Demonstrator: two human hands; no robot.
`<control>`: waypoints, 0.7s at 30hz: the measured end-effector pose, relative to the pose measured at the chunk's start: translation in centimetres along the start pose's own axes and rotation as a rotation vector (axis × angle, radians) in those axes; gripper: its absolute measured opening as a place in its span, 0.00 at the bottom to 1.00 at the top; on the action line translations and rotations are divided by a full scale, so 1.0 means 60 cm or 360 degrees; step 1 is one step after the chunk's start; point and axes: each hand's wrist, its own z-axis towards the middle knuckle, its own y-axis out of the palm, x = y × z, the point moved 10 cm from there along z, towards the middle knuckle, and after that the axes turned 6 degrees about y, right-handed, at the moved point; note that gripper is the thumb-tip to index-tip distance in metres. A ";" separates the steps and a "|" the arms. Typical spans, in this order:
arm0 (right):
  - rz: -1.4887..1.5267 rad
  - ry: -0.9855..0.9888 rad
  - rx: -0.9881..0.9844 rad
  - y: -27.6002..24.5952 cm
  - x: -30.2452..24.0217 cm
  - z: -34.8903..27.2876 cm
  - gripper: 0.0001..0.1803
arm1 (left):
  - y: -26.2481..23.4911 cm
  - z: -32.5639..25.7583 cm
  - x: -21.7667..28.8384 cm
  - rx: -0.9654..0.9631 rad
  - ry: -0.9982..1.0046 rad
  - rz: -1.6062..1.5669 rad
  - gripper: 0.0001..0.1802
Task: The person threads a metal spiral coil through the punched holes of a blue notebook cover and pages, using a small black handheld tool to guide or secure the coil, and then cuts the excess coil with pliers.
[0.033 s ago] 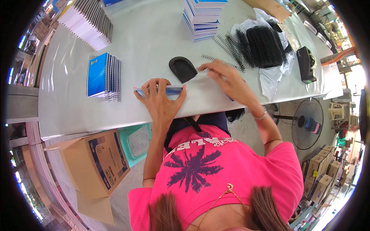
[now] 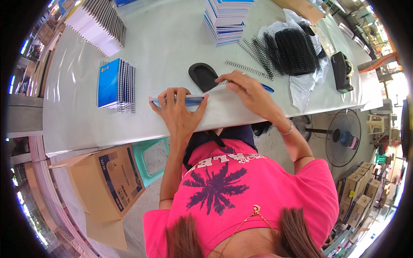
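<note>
My left hand is closed over a thin blue notebook standing on its edge on the table, thumb at one end and fingers over the top. Just right of it, my right hand pinches a short piece of spiral binding coil, partly hidden by the fingertips. A blue handle sticks out beside that hand; the rest of its tool is hidden. The coil's end is next to a black, rounded, shallow pad-like piece. Beyond the right hand lies a loose black coil.
Bound blue notebooks stand at left, with a taller bound stack behind. Another book stack is at the back. Many black coils lie on plastic, near a tape dispenser. An open carton sits below the table's edge.
My right hand has moved slightly left and nearer, bringing its fingertips to the black pad-like piece. The blue handle now shows beside it. The left hand stays put.
</note>
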 end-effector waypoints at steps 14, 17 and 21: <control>-0.0211 0.0094 0.0009 0.064 0.005 -0.001 0.10 | 0.003 0.003 -0.010 -0.0014 -0.0012 -0.0040 0.22; -0.0259 -0.0028 0.0072 0.063 0.005 -0.002 0.10 | 0.006 0.008 -0.011 -0.0050 -0.0029 -0.0031 0.22; -0.0064 0.0224 0.0035 0.061 0.003 0.006 0.09 | 0.012 0.007 -0.018 -0.0142 -0.0036 0.0013 0.23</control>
